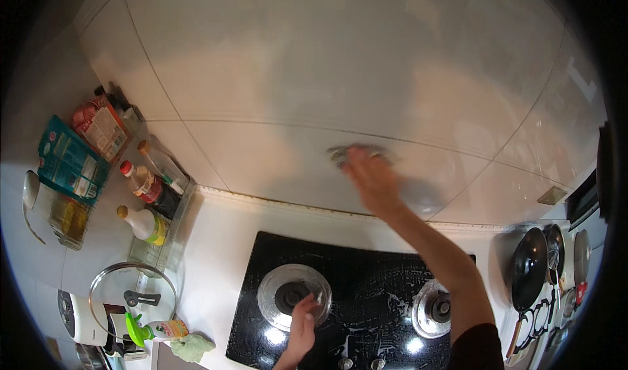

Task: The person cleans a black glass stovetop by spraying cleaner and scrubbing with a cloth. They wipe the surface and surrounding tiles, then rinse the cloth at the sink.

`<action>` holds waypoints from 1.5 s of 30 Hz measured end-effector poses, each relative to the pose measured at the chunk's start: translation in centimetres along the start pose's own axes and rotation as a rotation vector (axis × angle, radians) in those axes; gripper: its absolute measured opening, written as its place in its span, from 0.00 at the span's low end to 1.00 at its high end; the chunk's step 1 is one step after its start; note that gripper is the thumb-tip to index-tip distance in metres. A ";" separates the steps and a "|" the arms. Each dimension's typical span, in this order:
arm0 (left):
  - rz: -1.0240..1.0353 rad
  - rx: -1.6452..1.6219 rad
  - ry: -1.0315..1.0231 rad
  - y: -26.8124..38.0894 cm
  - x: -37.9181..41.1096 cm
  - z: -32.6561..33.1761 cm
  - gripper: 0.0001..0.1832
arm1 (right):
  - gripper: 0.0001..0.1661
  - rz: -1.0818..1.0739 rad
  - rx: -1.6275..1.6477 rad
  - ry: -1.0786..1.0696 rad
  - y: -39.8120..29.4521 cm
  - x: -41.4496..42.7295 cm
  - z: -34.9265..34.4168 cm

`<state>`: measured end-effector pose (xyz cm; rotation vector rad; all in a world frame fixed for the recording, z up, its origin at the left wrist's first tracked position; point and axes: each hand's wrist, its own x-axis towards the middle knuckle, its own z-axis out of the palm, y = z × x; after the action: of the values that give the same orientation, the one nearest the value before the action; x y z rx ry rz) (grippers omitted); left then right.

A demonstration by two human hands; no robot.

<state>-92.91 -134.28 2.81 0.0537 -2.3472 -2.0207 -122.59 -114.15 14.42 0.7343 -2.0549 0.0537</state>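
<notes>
My right hand (373, 179) lies flat on a blurred greyish cloth or pad (337, 155), which it presses against the glossy wall tiles (294, 169) behind the hob. The pad's exact kind is unclear, as my fingers cover most of it. My left hand (301, 328) holds nothing and hovers over the left burner (267, 291), fingers slightly bent and thumb a little apart. Whitish streaks like suds mark the black glass hob (363, 291). Beyond my right forearm sits the right burner (427, 316), partly hidden by the arm.
Left, a wall rack (171, 242) carries a cola bottle (154, 191) and a white bottle (144, 225). Below are a glass lid (110, 286), a green-headed spray bottle (164, 330) and a light green cloth (191, 348). Right stand a black wok (530, 272) and pan supports (542, 316).
</notes>
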 end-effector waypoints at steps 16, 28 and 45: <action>0.015 -0.029 -0.093 1.2 -0.2 1.5 0.23 | 0.31 -0.144 -0.026 -0.409 4.0 -5.9 -1.7; -0.001 0.068 -0.281 -0.3 -2.6 5.4 0.28 | 0.35 1.108 -0.011 0.286 5.3 -21.5 -3.2; -0.003 0.251 -0.504 2.9 0.0 14.0 0.22 | 0.36 1.059 -0.005 0.712 15.7 -12.8 -10.7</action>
<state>-93.67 -120.00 3.62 -0.5012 -2.8777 -1.8993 -117.53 -91.77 14.28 -0.4146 -1.5185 0.7827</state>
